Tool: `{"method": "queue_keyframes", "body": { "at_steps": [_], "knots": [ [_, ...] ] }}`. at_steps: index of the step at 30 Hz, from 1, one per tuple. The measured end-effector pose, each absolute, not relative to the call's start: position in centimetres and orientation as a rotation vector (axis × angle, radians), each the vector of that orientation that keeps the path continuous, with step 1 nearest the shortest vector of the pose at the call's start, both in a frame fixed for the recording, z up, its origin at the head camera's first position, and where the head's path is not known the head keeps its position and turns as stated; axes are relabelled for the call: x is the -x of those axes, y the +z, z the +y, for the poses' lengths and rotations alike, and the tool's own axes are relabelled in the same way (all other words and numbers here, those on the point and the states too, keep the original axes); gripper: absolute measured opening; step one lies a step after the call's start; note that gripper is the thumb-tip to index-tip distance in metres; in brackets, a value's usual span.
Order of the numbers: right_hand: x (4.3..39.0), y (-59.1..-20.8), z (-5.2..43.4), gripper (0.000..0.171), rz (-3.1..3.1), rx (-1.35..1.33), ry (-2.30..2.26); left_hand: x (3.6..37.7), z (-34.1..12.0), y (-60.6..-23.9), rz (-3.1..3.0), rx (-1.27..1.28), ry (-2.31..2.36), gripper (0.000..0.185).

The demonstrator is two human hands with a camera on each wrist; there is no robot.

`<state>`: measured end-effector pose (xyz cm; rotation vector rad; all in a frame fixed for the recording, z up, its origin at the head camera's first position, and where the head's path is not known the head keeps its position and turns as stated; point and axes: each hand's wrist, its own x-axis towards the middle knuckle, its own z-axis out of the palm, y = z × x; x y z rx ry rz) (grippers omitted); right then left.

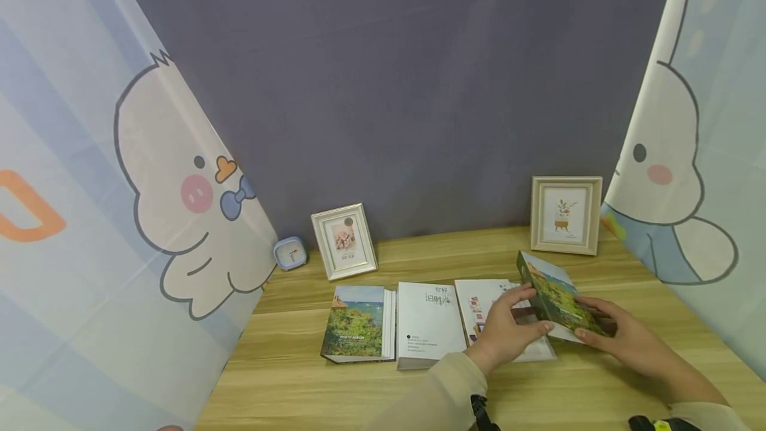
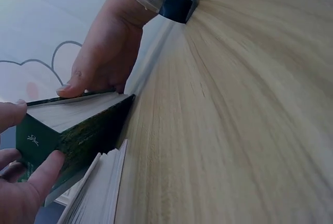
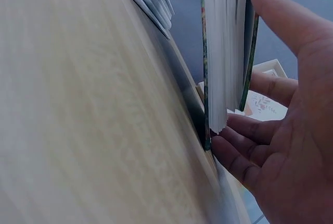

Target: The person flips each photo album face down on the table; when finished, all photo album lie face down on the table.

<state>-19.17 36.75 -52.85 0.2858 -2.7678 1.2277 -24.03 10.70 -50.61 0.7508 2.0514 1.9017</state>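
Observation:
Both hands hold a photo album (image 1: 555, 292) with a green painted landscape cover, tilted above the right end of the row on the table. My left hand (image 1: 507, 330) grips its dark green spine side, fingers and thumb on either side of the spine in the left wrist view. At the opposite side, my right hand (image 1: 628, 339) holds it by the covers near the page edges (image 3: 226, 52). Partly hidden beneath the left hand lies a white album (image 1: 475, 304) with small coloured pictures. Left of it lie a white album (image 1: 431, 324) with dark lettering and another landscape album (image 1: 358, 321).
On the wooden table (image 1: 287, 384), a small blue clock (image 1: 290, 253) and a tilted picture frame (image 1: 344, 242) stand at back left. Another picture frame (image 1: 565, 215) stands at back right, behind the held album. A grey curtain (image 1: 407, 98) and printed side curtains enclose the table.

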Motion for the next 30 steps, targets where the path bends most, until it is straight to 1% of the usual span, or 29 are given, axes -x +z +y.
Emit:
{"method": "queue_keyframes", "body": {
  "at_steps": [10,15,24,30],
  "knots": [
    [19.2,-52.7,36.4,0.057,-2.647,-0.384,1.142,23.7,10.8,-49.7,2.042,-0.72,1.954,0.056],
    [19.1,-52.7,36.1,0.053,-2.574,-0.409,1.094,23.8,10.9,-49.6,1.905,-0.763,2.037,0.054],
    [19.0,-52.6,35.8,0.052,-2.501,-0.485,1.16,24.1,11.2,-49.3,1.828,-0.901,2.137,0.05],
    [19.0,-52.5,35.6,0.051,-2.47,-0.504,1.256,24.3,11.3,-49.5,1.743,-0.785,2.185,0.05]
  ]
}}
